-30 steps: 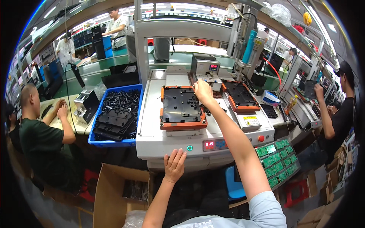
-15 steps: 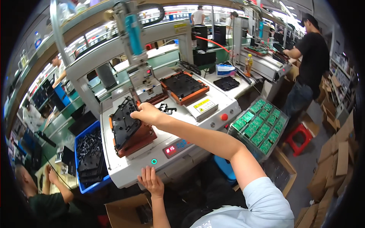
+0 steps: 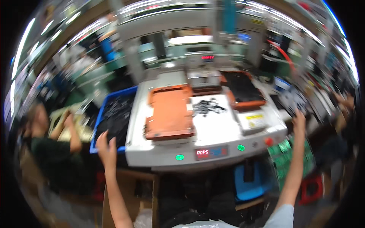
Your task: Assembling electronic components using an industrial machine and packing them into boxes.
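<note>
My left hand (image 3: 107, 147) is raised with thumb and fingers apart, holding nothing, by the near edge of a blue bin (image 3: 99, 118) full of black plastic parts. Far out to the right, my right hand (image 3: 299, 121) reaches over the machine's right side; blur hides its fingers and whether they hold anything. Between the hands stands a white benchtop machine (image 3: 220, 131). On its left is a bare orange fixture (image 3: 170, 114). A second orange fixture (image 3: 249, 103) carries a black plastic plate (image 3: 243, 86). Small black parts (image 3: 208, 107) lie between the fixtures.
A tray of green circuit boards (image 3: 283, 157) sits at the right, below my right forearm. A red button (image 3: 268, 141) is on the machine's front. A blue stool (image 3: 249, 182) and a cardboard box (image 3: 129, 186) are below. A co-worker (image 3: 49, 140) sits at left.
The view has swung, blurring the picture. My right hand has left the left fixture, whose black plate is gone from it, and reaches right. My left hand has moved from the machine's front to the bin.
</note>
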